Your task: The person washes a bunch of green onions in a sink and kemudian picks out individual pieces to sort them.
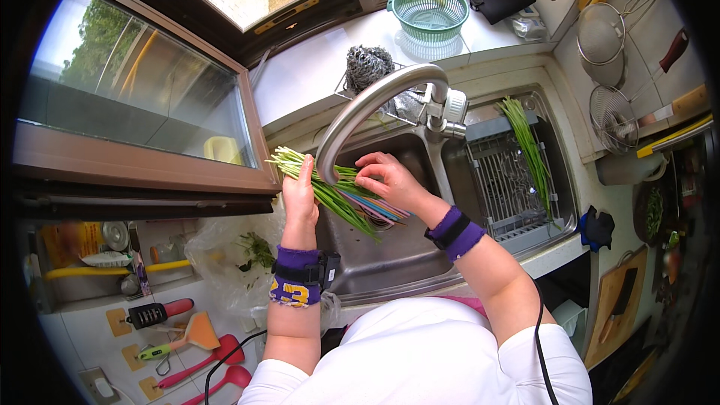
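Note:
My left hand (301, 197) grips a bunch of long green stalks with pale ends (346, 205), probably garlic chives, over the left basin. Close to the stalks, my right hand (388, 180) has its fingers apart; nothing shows in its grasp, and whether its fingertips touch the stalks is unclear. The curved steel faucet (374, 98) arches over the bunch and hides part of it. Below the stalks lie several thin pink, blue and orange strips (379, 206). The left basin of the steel sink (365, 261) is beneath both hands.
A grey drying rack (495, 191) sits in the right basin with more green stalks (529, 152) across it. A green colander (430, 11) stands on the ledge. Left lies a plastic bag (225, 253) with plant scraps. At right, a cleaver (621, 298) is on a cutting board (604, 343).

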A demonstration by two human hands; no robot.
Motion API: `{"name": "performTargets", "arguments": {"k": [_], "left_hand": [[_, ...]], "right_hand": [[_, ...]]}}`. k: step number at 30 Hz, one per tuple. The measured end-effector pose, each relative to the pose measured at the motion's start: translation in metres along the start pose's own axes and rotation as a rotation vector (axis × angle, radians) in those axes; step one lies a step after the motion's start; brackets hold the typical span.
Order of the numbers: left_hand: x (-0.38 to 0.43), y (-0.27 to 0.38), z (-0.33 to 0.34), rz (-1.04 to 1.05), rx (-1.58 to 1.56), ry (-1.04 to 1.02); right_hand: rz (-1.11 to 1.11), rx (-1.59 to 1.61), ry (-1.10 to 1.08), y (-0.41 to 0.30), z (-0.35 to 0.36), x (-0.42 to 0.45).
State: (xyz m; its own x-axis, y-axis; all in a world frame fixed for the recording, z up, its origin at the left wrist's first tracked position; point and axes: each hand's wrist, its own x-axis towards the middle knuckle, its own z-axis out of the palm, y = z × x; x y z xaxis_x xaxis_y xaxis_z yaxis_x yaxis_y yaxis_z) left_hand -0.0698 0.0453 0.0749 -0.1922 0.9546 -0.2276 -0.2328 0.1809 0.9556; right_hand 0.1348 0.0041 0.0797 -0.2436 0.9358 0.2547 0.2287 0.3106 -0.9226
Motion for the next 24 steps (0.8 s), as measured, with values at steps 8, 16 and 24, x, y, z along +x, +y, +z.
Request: {"name": "performTargets", "arguments": {"k": [8,16,24], "left_hand": [[-0.001,0.002,0.009,0.076,0.088,0.003],[-0.018,0.034,0.027,-0.039,0.003,0.063],[-0.044,0.073,0.043,0.049,-0.056,-0.048]], "right_hand": [[-0.048,-0.005,0.020,-0.011,-0.006,0.002],[-0.063,-0.298,0.005,0.003,-0.020,-0.008],[0.089,-0.440,-0.014,0.022,-0.028,-0.025]]}}
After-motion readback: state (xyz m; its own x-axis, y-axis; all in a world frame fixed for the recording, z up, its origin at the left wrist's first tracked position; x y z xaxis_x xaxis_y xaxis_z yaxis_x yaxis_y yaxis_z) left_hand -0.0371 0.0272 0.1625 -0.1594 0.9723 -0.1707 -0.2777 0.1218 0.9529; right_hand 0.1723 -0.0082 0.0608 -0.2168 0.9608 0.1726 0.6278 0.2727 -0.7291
